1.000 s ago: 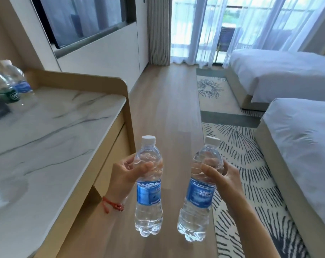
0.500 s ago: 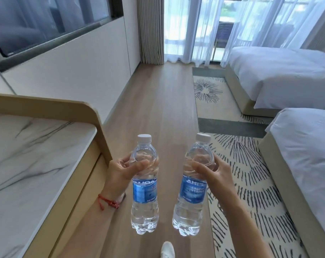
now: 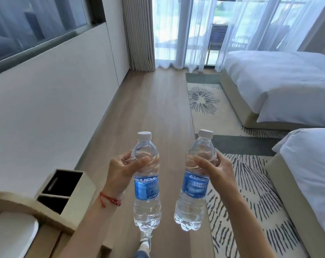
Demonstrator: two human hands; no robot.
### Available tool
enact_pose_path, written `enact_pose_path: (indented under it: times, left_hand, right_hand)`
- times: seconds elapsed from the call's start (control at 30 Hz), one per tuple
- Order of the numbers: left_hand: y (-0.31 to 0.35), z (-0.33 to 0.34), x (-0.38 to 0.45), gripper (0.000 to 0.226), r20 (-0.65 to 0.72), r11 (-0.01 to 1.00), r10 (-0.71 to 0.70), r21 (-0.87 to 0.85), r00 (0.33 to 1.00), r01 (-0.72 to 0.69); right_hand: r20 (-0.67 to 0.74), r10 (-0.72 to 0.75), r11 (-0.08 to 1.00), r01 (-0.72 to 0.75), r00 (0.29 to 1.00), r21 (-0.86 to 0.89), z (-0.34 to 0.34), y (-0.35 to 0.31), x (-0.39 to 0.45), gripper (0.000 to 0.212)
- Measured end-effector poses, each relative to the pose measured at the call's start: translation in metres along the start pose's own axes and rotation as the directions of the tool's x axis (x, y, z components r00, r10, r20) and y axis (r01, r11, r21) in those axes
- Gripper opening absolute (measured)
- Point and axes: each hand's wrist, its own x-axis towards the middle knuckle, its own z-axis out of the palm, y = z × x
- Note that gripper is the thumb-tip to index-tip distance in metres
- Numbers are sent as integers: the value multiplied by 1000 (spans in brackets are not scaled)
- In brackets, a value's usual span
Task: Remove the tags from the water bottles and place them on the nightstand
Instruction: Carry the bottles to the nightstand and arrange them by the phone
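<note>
Clear water fills both upright, capped bottles (image 3: 146,181) held apart.

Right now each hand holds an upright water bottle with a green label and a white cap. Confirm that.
Not quite: the labels are blue, not green. The head view shows the left hand and right hand each holding an upright water bottle, left bottle and right bottle, with white caps.

Left hand (image 3: 120,171) and right hand (image 3: 218,169) each grip an upright water bottle (image 3: 146,181).
</note>
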Motion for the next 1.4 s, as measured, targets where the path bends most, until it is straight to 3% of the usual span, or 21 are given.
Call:
enact_pose_path:
  times: [0.3,0.43,0.6,1.07,1.2,1.4]
  left_hand:
    - [3,17,247,35,125,999,-4,-39,992,9]
    - [3,38,339,22,188,1000,-19,-17,982,23]
    - [-15,76,439,28,245,1000,-22,1,969,22]
    - [-37,256,706,23,362,998,-53,45,931,39]
    - [-44,311,771,34,454,998,-66,45,889,51]
    - [-68,399,874,25,593,995,-100,59,799,81]
  right_hand:
    - [-124,15,1000,-15,992,1,25,16,220,51]
    - [-173,46,999,-42,984,22,16,24,298,45]
    - [-207,55,998,-47,977,40,-11,47,394,46]
    - [-319,76,995,-52,945,86,-138,82,655,53]
    - [-383,76,996,-52,920,75,-175,92,708,53]
    - [-546,93,996,-77,832,53,-226,116,782,47]
